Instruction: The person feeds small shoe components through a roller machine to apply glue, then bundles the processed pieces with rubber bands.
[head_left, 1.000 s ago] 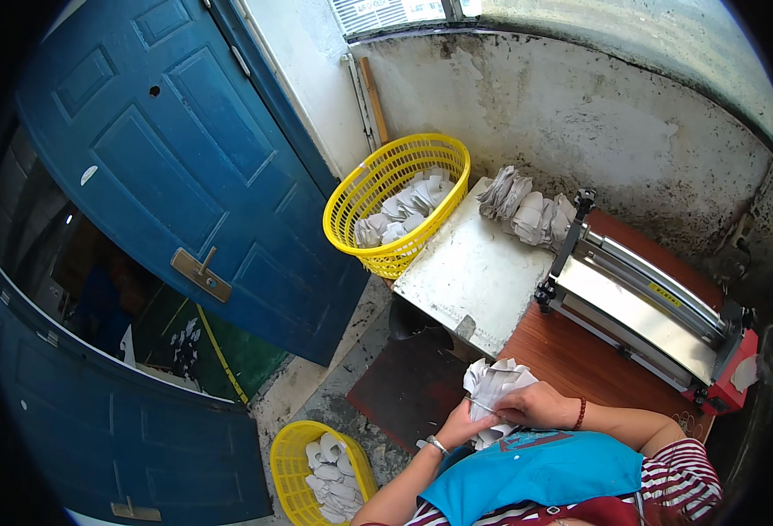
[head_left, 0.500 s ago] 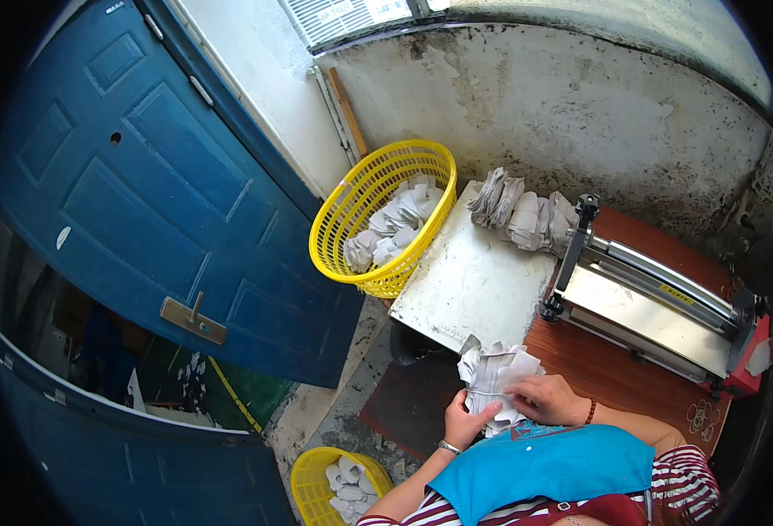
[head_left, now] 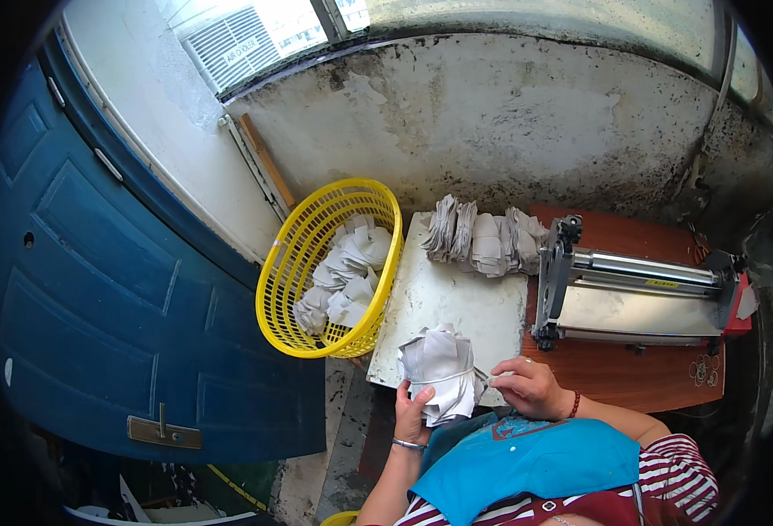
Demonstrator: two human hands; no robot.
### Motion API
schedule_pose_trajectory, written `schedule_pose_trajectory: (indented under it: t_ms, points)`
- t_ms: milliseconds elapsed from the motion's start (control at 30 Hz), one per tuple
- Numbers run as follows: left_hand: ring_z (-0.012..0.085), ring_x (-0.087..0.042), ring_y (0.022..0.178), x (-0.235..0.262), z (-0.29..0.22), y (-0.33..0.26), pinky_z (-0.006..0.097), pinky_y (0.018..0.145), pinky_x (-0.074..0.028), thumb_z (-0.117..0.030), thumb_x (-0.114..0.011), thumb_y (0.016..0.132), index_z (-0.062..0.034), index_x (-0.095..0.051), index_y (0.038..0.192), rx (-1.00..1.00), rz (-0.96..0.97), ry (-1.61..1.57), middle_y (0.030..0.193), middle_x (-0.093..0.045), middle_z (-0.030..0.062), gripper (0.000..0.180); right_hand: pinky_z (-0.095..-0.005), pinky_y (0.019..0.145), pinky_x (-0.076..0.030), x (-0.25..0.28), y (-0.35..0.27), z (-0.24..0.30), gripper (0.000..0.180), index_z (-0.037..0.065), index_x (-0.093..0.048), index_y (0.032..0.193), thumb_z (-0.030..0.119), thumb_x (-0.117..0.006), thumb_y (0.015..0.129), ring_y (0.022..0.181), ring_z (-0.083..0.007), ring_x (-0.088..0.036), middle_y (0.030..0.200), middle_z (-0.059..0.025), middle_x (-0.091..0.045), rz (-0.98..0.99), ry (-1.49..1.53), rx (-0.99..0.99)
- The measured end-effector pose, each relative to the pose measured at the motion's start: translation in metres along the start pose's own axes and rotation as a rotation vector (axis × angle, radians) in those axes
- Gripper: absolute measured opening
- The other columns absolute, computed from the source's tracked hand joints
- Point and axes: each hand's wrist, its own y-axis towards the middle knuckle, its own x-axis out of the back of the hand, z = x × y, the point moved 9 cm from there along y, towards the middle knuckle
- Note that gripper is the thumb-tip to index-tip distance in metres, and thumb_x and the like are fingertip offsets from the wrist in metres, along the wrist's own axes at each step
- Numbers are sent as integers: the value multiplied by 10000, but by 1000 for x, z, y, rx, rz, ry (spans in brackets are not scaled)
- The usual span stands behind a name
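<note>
My left hand grips a bundle of white folded paper pieces from below, held just over the near edge of a white board. A thin band runs around the bundle. My right hand is at the bundle's right side with its fingers pinched at the band. A metal bangle sits on my left wrist and a red thread on my right wrist.
A yellow plastic basket with several white paper pieces stands to the left of the board. More bundled stacks lie at the board's far edge. A roller machine sits on a brown table at right. A blue door is at left.
The view has swung up and left, so the lower yellow basket has left the frame. The bundle has stayed in both hands, with the band now around it.
</note>
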Motion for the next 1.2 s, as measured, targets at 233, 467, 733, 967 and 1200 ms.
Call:
schedule_pose_trajectory:
  t_ms: [233,467,733,967,1200]
  points:
    - [266,-534,1139,35,-175,96,396,957,-451,-341,-703,759,-39,-351,1368,-307,69,58,1279,-502,94,766,-300,586,-516,10,-50,-50,189,35,-672,934,-28,-671,755,708,-215,-639,905,-96,-622,-127,17,-427]
    - [304,-354,1316,122,-270,216,430,1073,-310,-250,-527,903,-38,-240,1459,-724,-513,482,1480,-254,194,661,-298,597,-508,6,-96,-64,132,47,-688,929,21,-634,811,729,-208,-631,864,-85,-631,-129,58,-799]
    - [316,-394,1282,-150,-94,290,423,1077,-286,-291,-701,739,-55,-459,1323,-765,223,1401,1353,-467,166,674,-315,630,-505,11,-143,-55,141,69,-704,978,97,-635,858,744,-222,-632,818,-92,-644,-99,-59,-929]
    - [357,-474,1258,-171,-55,379,392,1044,-375,-535,-799,586,110,-233,1399,-148,141,1687,1345,-466,286,1182,-228,657,-501,0,-237,-38,220,22,-665,1092,108,-550,926,705,-71,-599,852,-30,-691,-444,389,-1615]
    - [345,-475,1259,-200,-34,381,361,1052,-387,-446,-829,548,25,-87,1474,-133,140,1808,1390,-425,272,1277,-228,732,-507,-25,-300,-34,207,-15,-674,1053,105,-600,902,833,-108,-643,925,-79,-694,-626,381,-1482]
